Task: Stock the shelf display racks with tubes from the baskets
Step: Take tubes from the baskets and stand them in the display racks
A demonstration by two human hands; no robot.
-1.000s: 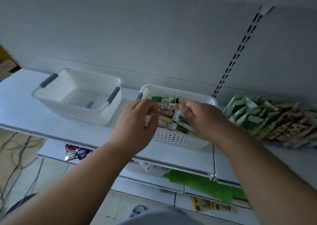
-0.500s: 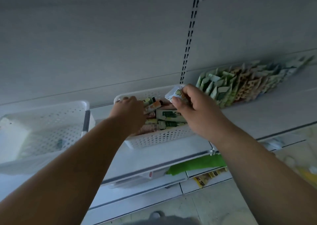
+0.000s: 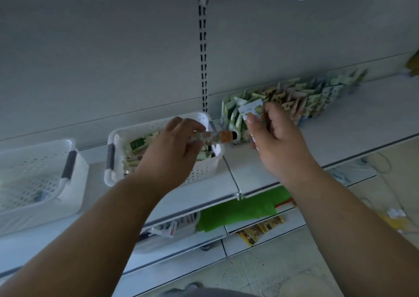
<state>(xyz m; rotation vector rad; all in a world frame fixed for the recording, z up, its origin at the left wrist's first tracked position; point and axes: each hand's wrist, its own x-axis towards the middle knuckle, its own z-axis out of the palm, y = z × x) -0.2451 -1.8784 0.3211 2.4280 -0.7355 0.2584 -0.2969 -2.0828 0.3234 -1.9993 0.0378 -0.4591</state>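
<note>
**Two tubes lifted, display row off to the right**

Left hand [image 3: 174,147] pinching an orange-patterned tube [image 3: 213,137] by its tail end, above the right end of the filled basket [image 3: 158,167]. Tube lying roughly level, long axis left to right, dark cap pointing right toward the row of stocked tubes [image 3: 294,101]. Cap end close to the nearest, left end of that row, but apart from it.

Right hand [image 3: 274,138] gripping a pale tube [image 3: 251,109], flat crimped end up, between thumb and curled fingers. Held just in front of the row's left end, seemingly overlapping it in view; touching or not, cannot tell. Cap end hidden behind the palm.

Row standing on the shelf [image 3: 328,138], running away to the right and back toward the rear wall, tubes upright and leaning, crimped ends up. Right hand clearly nearer to it; left hand lower and further left, over the basket.

Probable step: setting the pale tube into the left end of the row, then turning the orange one from level to upright, cap down, to match its neighbours.

Second white basket [image 3: 34,174] at far left, apart from the filled one, with very little visible inside it. Green sheet [image 3: 238,210] on a lower shelf.
</note>
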